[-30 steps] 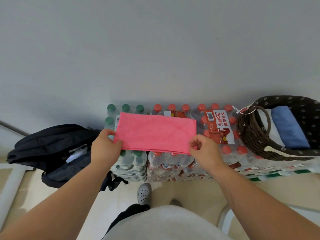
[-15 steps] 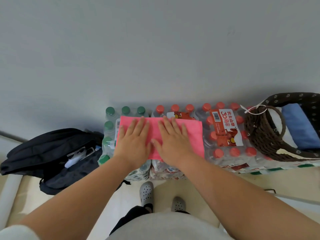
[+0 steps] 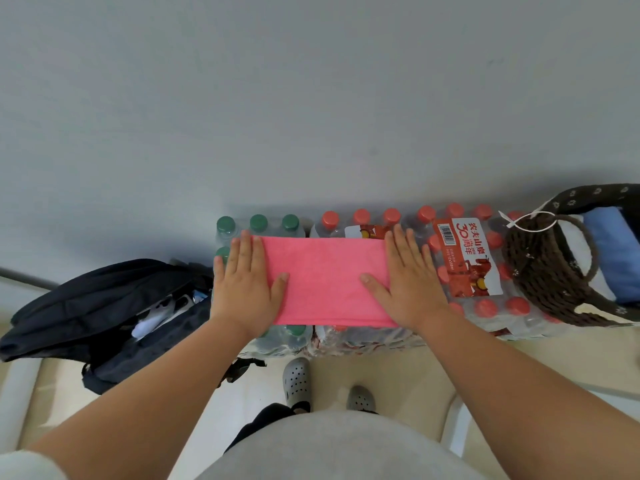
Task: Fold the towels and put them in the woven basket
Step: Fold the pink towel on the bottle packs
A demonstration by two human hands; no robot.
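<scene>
A folded pink towel lies flat on top of shrink-wrapped packs of water bottles. My left hand presses flat on the towel's left end, fingers straight. On the right end, my right hand presses flat the same way. The dark brown woven basket stands at the far right on the bottle packs, with a folded blue towel and a white one inside it.
Bottle packs with green caps and red caps stand against a grey wall. An open black backpack lies on the floor to the left. My grey clogs stand just in front of the packs.
A second ago I held the towel by both ends above the bottles. Then both hands pressed on its middle. Now they have slid apart to its left and right ends.
</scene>
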